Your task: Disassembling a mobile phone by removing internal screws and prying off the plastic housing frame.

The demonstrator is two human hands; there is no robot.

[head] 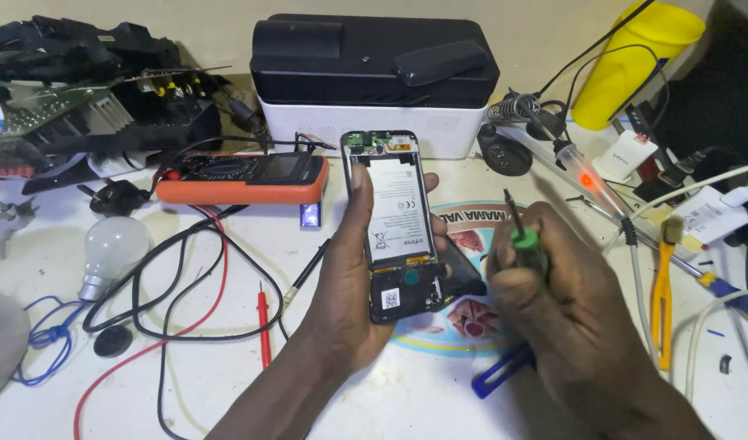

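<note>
Far left we see a circuit board with heatsink (60, 114), a white light bulb (113, 248) and a blue wire loop (44, 342) lying on the counter (390, 399). Next over, an orange multimeter (243, 178) with its red and black leads (186, 277) looping toward us, the red probe (264, 326) lying loose.

Centre: our left hand (349, 277) holds the opened phone (394, 224) upright off the counter, back cover off, battery and boards bare. Fingers wrapped around its edges, thumb along the left side. Behind it, a black-and-white box (374, 81).

Right of that, our right hand (553, 285) has its fingers closed on a green-handled screwdriver (522, 236), tip pointing up, just beside the phone but apart from it. Further right: a clear-handled tool with an orange glow (586, 175), a yellow container (635, 57), yellow-handled pliers (663, 293), white cables (716, 195).

Risks, as we judge them: the phone is gripped by one hand in mid-air, so any hard push with the driver could slip it loose. The tip could skid onto the battery or a flex. Tiny screws could get lost in the clutter. The leads near the left wrist could snag.
</note>
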